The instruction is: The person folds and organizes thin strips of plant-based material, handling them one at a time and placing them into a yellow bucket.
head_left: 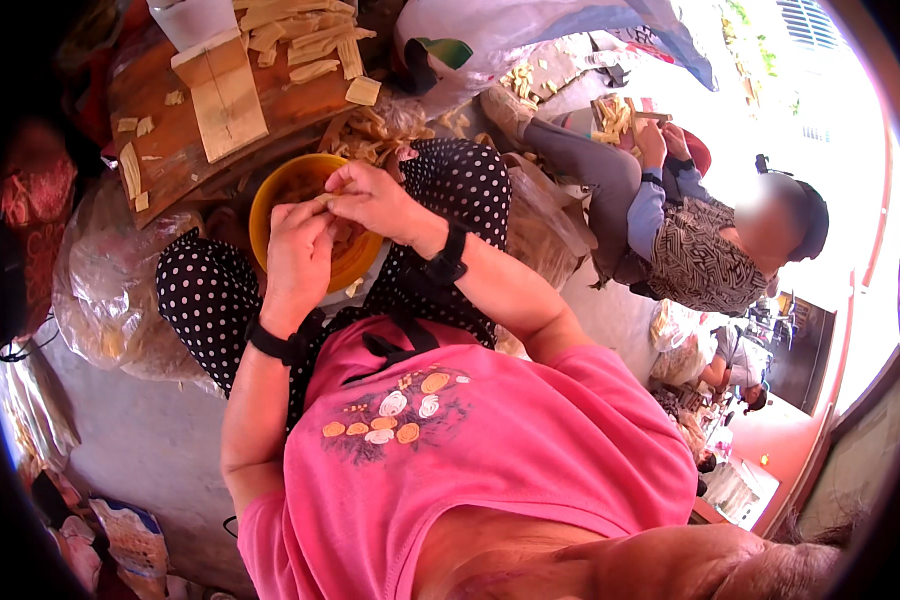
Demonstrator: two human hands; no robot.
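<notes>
Over a round yellow tub (pixel 258 222) between my knees, my two hands meet at the fingertips. A small pale yellow strip (pixel 325 199) shows between them; its kind is too small to tell. My left hand (pixel 298 248) pinches it from the left, fingers closed. From the right, my right hand (pixel 378 203) pinches it with thumb and forefinger. Inside the tub lie reddish-brown and pale pieces, partly hidden by my hands.
Ahead stands a wooden table (pixel 155 85) bearing a pile of pale yellow flat strips (pixel 305 30) and a wooden board (pixel 225 105). Clear plastic bags (pixel 110 290) flank my legs. At right, a seated person (pixel 710 245) handles similar strips. Brown husk-like scraps (pixel 370 130) lie beyond the tub.
</notes>
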